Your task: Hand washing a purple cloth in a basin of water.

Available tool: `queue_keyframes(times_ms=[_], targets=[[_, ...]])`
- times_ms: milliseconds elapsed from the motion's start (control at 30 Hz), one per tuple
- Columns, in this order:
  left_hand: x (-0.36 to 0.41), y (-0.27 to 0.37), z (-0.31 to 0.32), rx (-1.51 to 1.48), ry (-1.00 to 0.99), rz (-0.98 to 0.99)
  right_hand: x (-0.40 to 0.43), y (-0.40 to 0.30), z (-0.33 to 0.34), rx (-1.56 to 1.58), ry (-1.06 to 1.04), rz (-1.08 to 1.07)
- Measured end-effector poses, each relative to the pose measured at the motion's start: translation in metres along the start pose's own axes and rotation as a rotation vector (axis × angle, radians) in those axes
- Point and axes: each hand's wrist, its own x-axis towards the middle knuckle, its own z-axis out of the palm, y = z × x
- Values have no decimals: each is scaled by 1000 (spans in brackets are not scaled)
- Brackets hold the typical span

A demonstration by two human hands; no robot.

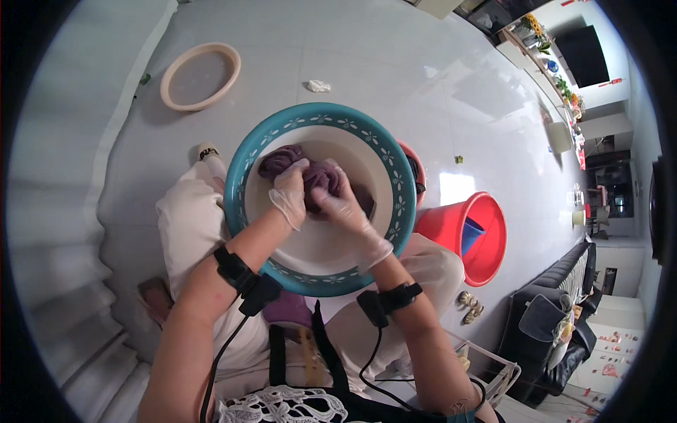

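A teal-rimmed basin (319,286) with a white inside and a pale flower pattern stands before me, with cloudy water in it. Over the water, both my hands grip a bunched purple cloth (322,177). My left hand (292,186), in a clear plastic glove, holds it from the left, and a coiled part of the cloth bulges beyond those fingers. On the other side my gloved right hand (342,200) has its thumb and fingers closed around the cloth. A darker part of the cloth hangs down at the right, apparently into the water.
A red bucket (459,238) with a blue object (472,235) inside stands at the right. Behind the basin's right rim is a pink tub (418,164) with dark cloth. A beige shallow basin (237,66) and a crumpled white tissue (318,86) lie on the tiled floor. Curtains hang at the left.
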Motion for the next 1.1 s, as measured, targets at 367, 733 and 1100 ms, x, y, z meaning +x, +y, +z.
queue_keyframes(times_ms=[367,733,1100], targets=[[35,-60,-58,1187,-604,623,-34,-30,33,-1073,51,-704],[-9,-36,4,1085,-24,380,2,-1,-52,-900,95,118],[-81,4,33,1775,-748,23,-4,-34,-34,-115,-88,355]])
